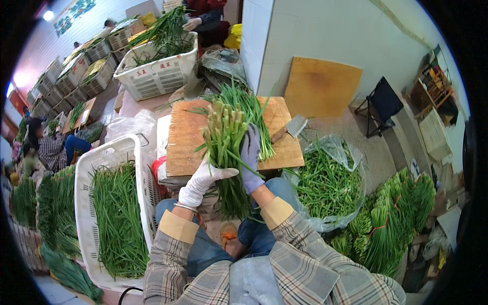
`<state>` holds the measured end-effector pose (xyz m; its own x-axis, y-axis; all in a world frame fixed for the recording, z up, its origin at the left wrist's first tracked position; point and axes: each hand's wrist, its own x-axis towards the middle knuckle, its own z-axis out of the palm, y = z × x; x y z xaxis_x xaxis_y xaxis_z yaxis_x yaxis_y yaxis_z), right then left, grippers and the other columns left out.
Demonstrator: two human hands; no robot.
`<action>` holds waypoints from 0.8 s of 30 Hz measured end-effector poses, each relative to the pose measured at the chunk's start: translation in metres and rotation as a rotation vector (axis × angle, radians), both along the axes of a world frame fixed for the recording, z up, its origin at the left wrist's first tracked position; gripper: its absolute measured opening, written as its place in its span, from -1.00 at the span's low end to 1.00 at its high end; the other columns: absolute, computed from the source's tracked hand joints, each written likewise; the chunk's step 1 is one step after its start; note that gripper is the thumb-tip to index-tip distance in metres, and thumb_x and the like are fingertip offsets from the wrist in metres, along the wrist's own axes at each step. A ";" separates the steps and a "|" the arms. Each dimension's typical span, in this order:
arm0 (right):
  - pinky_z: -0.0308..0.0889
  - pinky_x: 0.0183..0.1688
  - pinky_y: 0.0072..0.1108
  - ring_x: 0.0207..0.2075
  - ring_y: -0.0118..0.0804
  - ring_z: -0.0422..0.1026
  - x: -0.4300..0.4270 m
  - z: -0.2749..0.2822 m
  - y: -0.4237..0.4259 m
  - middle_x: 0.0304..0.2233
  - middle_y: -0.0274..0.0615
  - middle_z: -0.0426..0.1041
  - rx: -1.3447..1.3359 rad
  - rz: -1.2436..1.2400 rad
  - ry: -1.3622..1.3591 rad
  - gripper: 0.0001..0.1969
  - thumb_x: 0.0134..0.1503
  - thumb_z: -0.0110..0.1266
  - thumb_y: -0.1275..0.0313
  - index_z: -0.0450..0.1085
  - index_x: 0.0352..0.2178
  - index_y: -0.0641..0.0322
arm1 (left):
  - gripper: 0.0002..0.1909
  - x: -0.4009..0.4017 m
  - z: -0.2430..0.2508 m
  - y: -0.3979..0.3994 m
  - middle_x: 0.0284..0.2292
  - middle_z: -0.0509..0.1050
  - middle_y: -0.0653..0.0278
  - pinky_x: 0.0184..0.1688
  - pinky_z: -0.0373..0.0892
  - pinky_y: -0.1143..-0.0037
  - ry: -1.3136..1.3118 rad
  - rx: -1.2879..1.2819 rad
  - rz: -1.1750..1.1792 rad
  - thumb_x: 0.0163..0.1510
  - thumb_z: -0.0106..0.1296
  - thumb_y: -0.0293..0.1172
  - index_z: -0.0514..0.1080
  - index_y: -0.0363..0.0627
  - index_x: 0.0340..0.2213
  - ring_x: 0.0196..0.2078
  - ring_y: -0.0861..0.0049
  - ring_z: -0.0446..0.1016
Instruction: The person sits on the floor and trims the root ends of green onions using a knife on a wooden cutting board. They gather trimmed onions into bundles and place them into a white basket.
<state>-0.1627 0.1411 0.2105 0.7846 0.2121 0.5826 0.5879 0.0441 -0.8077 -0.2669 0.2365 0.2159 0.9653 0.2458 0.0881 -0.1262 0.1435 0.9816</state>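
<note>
A thick bundle of green leafy stalks (225,131), resembling garlic chives, stands between my two gloved hands, pale cut ends up and leaves hanging towards my lap. My left hand (206,179), in a white glove, grips its left side with the thumb across the front. On the other side my right hand (249,160), in a lilac-grey glove, is wrapped around it. Behind the bundle, more loose stalks (249,108) lie across a wooden board (187,141). A cleaver (291,129) with a wooden handle rests at the board's right edge.
To my left stands a white plastic crate (143,206) of greens. A clear plastic bag (352,152) of trimmings sits at right, beside tied bundles (381,225). Another crate (156,82) stands ahead, where a co-worker's gloved hand (192,24) handles greens. A folding chair (383,101) stands far right.
</note>
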 end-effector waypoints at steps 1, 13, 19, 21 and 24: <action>0.14 0.02 -0.37 -0.07 0.05 0.26 0.002 -0.004 0.002 -0.11 0.10 0.28 0.011 -0.021 -0.042 -0.68 0.17 -0.25 0.39 0.26 -0.14 0.41 | -0.26 0.003 -0.003 -0.003 -0.14 0.37 0.31 -0.08 0.30 0.54 0.010 -0.025 0.015 -0.28 0.30 -0.52 0.21 -0.23 -0.03 -0.15 0.59 0.35; 0.35 -0.18 -0.36 -0.23 -0.05 0.46 0.217 -0.121 -0.121 -0.20 0.10 0.43 -0.989 -0.342 0.361 -0.39 0.11 -0.13 0.00 0.24 -0.04 0.36 | -0.25 0.031 0.010 -0.003 -0.13 0.39 0.24 -0.03 0.29 0.53 0.278 0.037 -0.126 -0.30 0.30 -0.47 0.23 -0.23 -0.02 -0.10 0.52 0.37; 0.27 -0.06 -0.31 -0.07 -0.02 0.39 0.251 -0.140 -0.062 -0.05 0.20 0.32 -1.405 -0.337 0.551 -0.01 -0.05 0.02 -0.05 -0.27 0.17 0.45 | -0.35 0.047 -0.006 -0.001 -0.17 0.43 0.28 -0.04 0.28 0.58 0.309 0.436 -0.145 -0.29 0.29 -0.51 0.29 -0.27 -0.09 -0.13 0.63 0.36; 0.27 -0.04 -0.30 -0.03 -0.01 0.36 0.257 -0.145 -0.068 -0.06 0.23 0.31 -1.351 -0.288 0.612 0.03 -0.09 0.07 0.03 -0.33 0.17 0.48 | -0.42 0.059 0.004 -0.011 -0.21 0.45 0.25 -0.08 0.30 0.59 0.276 0.493 -0.119 -0.28 0.27 -0.44 0.33 -0.27 -0.16 -0.19 0.59 0.39; 0.38 -0.24 -0.28 -0.29 -0.04 0.48 0.278 -0.181 -0.112 -0.26 0.08 0.43 -1.120 -0.346 0.582 -0.16 -0.07 0.07 0.21 -0.13 0.10 0.54 | -0.56 0.090 0.009 -0.034 -0.40 0.49 0.15 -0.23 0.36 0.53 0.204 0.607 -0.094 -0.27 0.23 -0.30 0.40 -0.26 -0.32 -0.35 0.41 0.46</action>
